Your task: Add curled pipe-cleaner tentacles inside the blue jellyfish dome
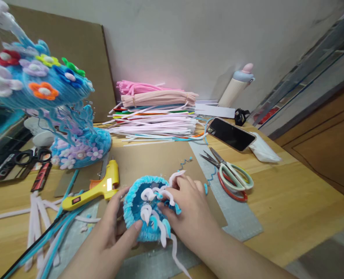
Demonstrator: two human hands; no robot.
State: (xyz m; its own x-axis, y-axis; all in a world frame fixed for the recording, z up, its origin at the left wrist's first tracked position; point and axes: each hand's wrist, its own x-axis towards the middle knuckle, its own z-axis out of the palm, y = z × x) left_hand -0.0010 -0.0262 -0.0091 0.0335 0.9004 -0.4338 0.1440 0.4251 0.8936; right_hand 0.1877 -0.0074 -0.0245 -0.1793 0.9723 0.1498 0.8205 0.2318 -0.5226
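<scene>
Head view: flowered blue ornament (21, 99), ten o'clock. Near six o'clock, my left hand (116, 221), thumb spread from fingers, grips a fuzzy blue cup (128, 205); my right hand (189, 205), fingertips slightly parted, is among its pale curls (146, 212), any pinched I cannot tell.

A plain grey wall (166, 42) — tinged faintly pink low down — stands behind a light wooden table (294, 193) with visible grain. At the right, a slanting strip of brick pattern (320, 58) meets a brown wooden panel (329, 128) with dark grooves. Grey floor (325, 252) shows past the table's edge — dimmer than the tabletop.
</scene>
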